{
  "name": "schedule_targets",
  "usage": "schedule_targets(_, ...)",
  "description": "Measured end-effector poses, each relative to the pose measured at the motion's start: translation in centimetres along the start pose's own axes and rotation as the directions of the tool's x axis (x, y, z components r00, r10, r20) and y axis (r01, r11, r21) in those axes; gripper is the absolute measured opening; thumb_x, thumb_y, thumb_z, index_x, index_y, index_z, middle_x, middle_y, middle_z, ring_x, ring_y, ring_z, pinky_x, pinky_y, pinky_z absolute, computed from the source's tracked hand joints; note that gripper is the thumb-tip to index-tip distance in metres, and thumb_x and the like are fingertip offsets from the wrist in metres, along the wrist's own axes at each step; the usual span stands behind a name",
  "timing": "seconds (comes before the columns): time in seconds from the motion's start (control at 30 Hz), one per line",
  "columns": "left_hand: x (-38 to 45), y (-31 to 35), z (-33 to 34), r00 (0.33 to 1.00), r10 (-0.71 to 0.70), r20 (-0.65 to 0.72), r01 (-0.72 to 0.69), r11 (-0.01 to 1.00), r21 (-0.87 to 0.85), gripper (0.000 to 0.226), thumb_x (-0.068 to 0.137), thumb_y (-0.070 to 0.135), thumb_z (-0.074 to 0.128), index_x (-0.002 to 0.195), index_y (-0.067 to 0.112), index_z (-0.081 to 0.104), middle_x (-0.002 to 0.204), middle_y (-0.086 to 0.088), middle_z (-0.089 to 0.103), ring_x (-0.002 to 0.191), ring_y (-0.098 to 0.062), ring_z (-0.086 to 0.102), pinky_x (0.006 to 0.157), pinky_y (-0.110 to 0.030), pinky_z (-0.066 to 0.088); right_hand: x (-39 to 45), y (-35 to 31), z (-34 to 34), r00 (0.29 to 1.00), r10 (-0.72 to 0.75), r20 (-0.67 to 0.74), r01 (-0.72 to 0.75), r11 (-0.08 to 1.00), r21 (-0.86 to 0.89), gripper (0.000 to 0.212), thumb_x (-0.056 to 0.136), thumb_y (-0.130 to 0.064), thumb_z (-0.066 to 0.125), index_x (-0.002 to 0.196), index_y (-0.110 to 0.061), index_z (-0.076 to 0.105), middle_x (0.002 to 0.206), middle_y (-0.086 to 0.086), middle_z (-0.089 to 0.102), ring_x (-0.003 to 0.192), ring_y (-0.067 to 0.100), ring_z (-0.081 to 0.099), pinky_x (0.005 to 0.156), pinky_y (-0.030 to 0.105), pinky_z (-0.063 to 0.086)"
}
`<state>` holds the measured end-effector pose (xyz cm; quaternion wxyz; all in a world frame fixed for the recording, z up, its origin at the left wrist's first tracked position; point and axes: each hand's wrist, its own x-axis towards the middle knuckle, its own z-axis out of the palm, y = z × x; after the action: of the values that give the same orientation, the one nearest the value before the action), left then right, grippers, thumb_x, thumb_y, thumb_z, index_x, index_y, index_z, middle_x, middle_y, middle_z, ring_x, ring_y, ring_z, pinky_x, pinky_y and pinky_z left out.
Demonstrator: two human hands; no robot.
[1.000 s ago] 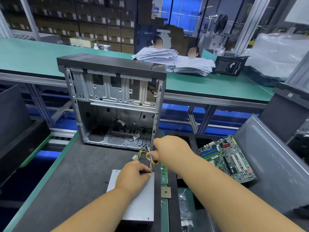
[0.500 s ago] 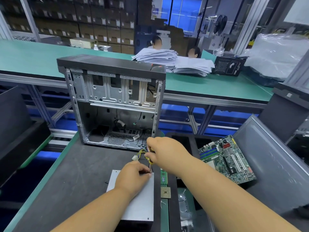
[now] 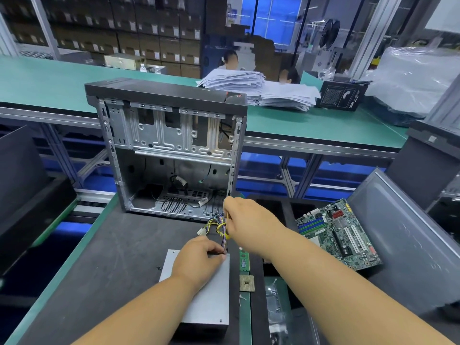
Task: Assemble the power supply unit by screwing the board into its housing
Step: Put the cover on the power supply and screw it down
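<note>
Right hand (image 3: 251, 220) now higher, multicoloured wire bundle (image 3: 220, 229) above boxy metal power supply (image 3: 206, 295).

Grey metal power supply unit (image 3: 204, 302) lies flat on the dark mat, its yellow-and-purple cable bundle (image 3: 219, 229) rising toward the open, upright computer case (image 3: 171, 150) just behind it.
</note>
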<state>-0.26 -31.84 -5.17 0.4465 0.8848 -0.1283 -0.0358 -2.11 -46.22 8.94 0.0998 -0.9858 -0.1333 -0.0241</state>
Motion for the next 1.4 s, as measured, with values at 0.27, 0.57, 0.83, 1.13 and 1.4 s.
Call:
schedule_targets(0.27,0.0,0.0,0.0,1.000,0.007,0.002,-0.007,1.000,0.018,0.005,0.079,0.029,0.077,0.081,0.033,0.077,0.083,0.012,0.060,0.085,-0.003,0.059,0.077,-0.023,0.049,0.5,0.1,0.5,0.985,0.159,-0.061,-0.170,0.935,-0.312,0.050,0.101,-0.048,0.035,0.062,-0.017,0.036,0.061,-0.002,0.040,0.058,0.021,0.042,0.047,0.026,0.023)
schedule_targets(0.57,-0.1,0.1,-0.1,1.000,0.011,0.004,-0.011,1.000,0.002,0.006,0.078,0.029,0.078,0.080,0.034,0.075,0.084,0.011,0.060,0.084,-0.001,0.058,0.074,-0.017,0.045,0.1,0.1,0.0,0.997,0.073,-0.017,-0.074,0.996,-0.055,0.010,0.090,-0.027,0.047,0.089,-0.019,0.043,0.084,-0.002,0.044,0.076,0.023,0.045,0.061,0.034,0.036)
schedule_targets(0.83,0.1,-0.1,0.0,1.000,0.017,0.007,-0.017,0.999,0.035,0.004,0.079,0.032,0.077,0.082,0.034,0.076,0.084,0.013,0.060,0.085,-0.001,0.057,0.074,-0.016,0.044,0.1,0.9,0.9,0.995,0.051,-0.083,-0.071,0.965,-0.253,0.029,0.101,-0.046,0.039,0.088,-0.020,0.045,0.061,-0.007,0.037,0.064,0.023,0.044,0.049,0.030,0.023)
schedule_targets(1.13,0.0,-0.1,-0.1,1.000,0.013,0.004,-0.013,1.000,0.010,0.007,0.079,0.030,0.078,0.079,0.035,0.074,0.085,0.011,0.061,0.083,0.000,0.058,0.077,-0.021,0.048,-0.2,0.2,-0.2,1.000,-0.017,0.010,0.017,1.000,0.020,0.010,0.092,-0.021,0.048,0.100,-0.017,0.045,0.096,0.001,0.046,0.080,0.022,0.044,0.062,0.034,0.033)
schedule_targets(1.4,0.2,-0.4,0.2,1.000,0.010,0.003,-0.010,1.000,-0.004,0.006,0.078,0.029,0.078,0.082,0.032,0.076,0.083,0.013,0.061,0.084,0.000,0.060,0.079,-0.023,0.050,0.1,0.6,0.2,1.000,0.026,-0.017,-0.030,0.961,-0.276,0.034,0.101,-0.050,0.038,0.084,-0.021,0.042,0.061,-0.007,0.037,0.064,0.022,0.042,0.048,0.029,0.022)
